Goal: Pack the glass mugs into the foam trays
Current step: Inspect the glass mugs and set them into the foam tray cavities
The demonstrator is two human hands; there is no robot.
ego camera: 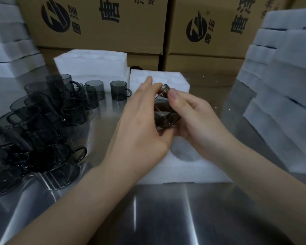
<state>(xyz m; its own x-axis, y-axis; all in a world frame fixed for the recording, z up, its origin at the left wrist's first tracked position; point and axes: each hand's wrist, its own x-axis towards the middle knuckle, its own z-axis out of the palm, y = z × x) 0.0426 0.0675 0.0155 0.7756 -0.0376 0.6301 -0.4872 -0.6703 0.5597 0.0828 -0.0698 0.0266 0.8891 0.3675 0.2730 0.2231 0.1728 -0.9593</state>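
At frame centre, my left grip point(141, 124) and right grip point(196, 121) are both clamped on a tilted mug point(164, 110) above the tray point(184, 174), apparently angling it toward an empty pocket point(185, 153); unpacked mugs point(42, 121) wait at left on the tabletop point(166, 213).

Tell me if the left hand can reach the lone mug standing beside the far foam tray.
Probably yes: the lone mug stands upright close beside the left hand, nothing between them. But its grip is on the held mug, along with the right hand.
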